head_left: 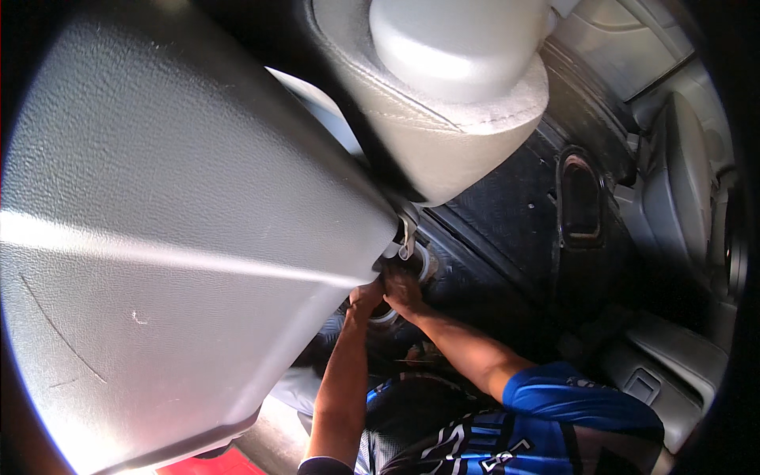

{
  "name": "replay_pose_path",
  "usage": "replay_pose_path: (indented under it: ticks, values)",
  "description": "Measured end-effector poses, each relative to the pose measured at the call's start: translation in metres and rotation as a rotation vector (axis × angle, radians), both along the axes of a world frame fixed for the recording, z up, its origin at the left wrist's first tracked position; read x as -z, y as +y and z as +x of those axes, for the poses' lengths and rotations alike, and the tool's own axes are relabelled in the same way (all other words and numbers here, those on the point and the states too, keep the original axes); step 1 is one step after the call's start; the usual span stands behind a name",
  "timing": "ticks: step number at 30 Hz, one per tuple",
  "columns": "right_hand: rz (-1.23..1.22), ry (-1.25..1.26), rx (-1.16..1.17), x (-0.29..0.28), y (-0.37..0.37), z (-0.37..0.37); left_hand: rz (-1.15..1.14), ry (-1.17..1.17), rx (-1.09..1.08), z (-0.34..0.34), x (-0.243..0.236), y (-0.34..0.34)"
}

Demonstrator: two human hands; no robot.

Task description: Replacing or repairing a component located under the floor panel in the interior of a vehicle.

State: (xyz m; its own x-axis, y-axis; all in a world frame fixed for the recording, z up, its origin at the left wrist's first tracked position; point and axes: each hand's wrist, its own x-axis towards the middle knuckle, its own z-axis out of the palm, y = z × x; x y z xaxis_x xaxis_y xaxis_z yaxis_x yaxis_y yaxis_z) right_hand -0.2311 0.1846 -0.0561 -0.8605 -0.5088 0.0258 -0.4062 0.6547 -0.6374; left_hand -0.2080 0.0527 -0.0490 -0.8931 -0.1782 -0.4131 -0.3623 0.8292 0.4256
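Both my arms reach forward together, low beside a big grey textured panel (182,182). My left hand (366,295) is at the panel's lower corner, its fingers bent and mostly hidden. Right against it is my right hand (402,291), reaching into shadow, so its fingers do not show clearly. Around the two hands curves a pale round rim (385,319), partly covered by them. Just above the hands, a small light-coloured loop (408,247) hangs near the panel's tip. Whatever lies between my fingers is too dark to make out.
A grey padded seat (467,150) stands beyond the hands. Ribbed black flooring (499,214) extends to the right, with a dark framed recess (582,198) in it. Another seat (677,174) and a grey moulded piece (661,384) line the right side. Something red (214,463) shows at bottom left.
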Motion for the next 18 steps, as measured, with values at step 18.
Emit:
replay_pose_path:
  ticks: [18]
  values:
    - [0.088, 0.004, -0.007, 0.001, -0.001, 0.002, -0.053, -0.060, 0.111, -0.008, -0.015, 0.000]
